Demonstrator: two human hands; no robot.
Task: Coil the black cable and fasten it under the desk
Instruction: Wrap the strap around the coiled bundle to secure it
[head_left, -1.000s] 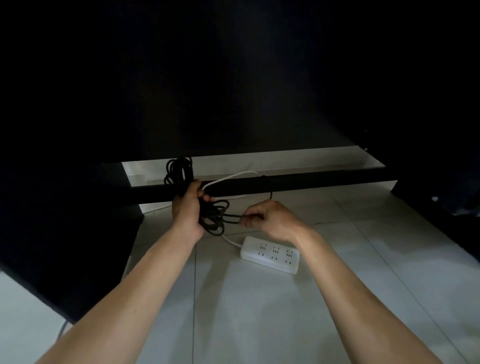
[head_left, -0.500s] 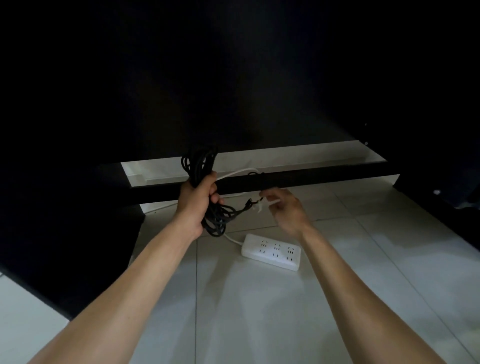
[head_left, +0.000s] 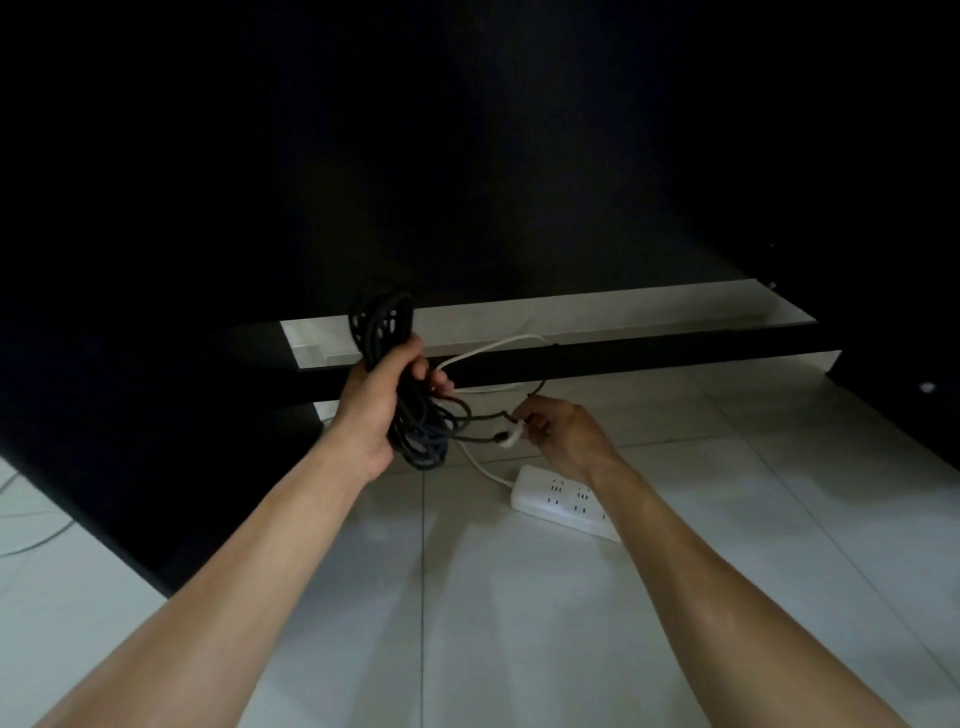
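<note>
Left hand (head_left: 375, 410) grips coiled black cable (head_left: 410, 415); loops protrude both sides.

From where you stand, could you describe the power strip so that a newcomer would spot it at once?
Look below the black crossbar to the pale tiled floor. The power strip lies flat there, partly under the right hand's wrist. It is the only white oblong block with sockets; the black cable is a coil held in the left hand.

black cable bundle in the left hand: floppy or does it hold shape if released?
Likely floppy: loops of the black cable sag unevenly below the left hand. It would probably spring apart if released, since only the grip gathers it. The right hand pinches a loose strand.
</note>
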